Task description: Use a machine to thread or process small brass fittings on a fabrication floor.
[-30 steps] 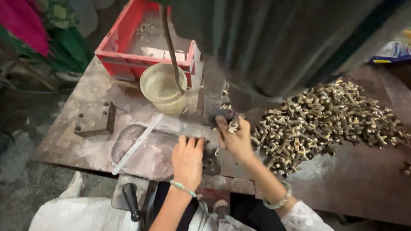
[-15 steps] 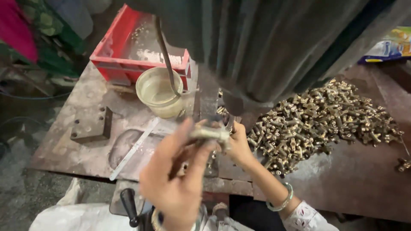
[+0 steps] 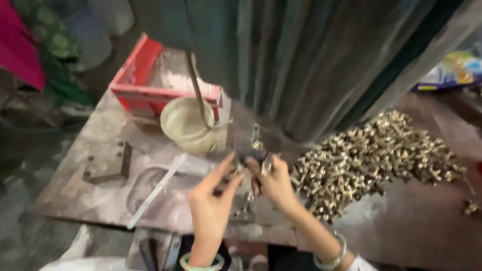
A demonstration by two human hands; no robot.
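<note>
Both hands work close together under the big dark green machine body (image 3: 311,60), at the front middle of a worn metal table (image 3: 100,200). The left hand (image 3: 213,203) is raised with the fingers stretched toward the right hand; its thumb and forefinger come together on a small part, but the picture is blurred there, so I cannot tell if the hand really holds it. The right hand (image 3: 275,183) is half closed, and its fingertips pinch a small metal piece (image 3: 266,164) just above the knuckles. This piece is between the two hands and directly below the machine.

To the right of the right hand, very near to it, lies a large heap of small brass-coloured fittings (image 3: 371,155), spread over the table. Beyond the left hand, a little to its left, stands a pale round bowl (image 3: 188,125) with a thin metal rod (image 3: 198,95) going down into it. Behind the bowl there is a red plastic tray (image 3: 150,85). To the left of the left hand, a long flat pale strip (image 3: 155,190) lies slanted on the table, and further left is a dark metal block (image 3: 108,161) with holes. Each wrist carries a light green bangle (image 3: 336,251).
</note>
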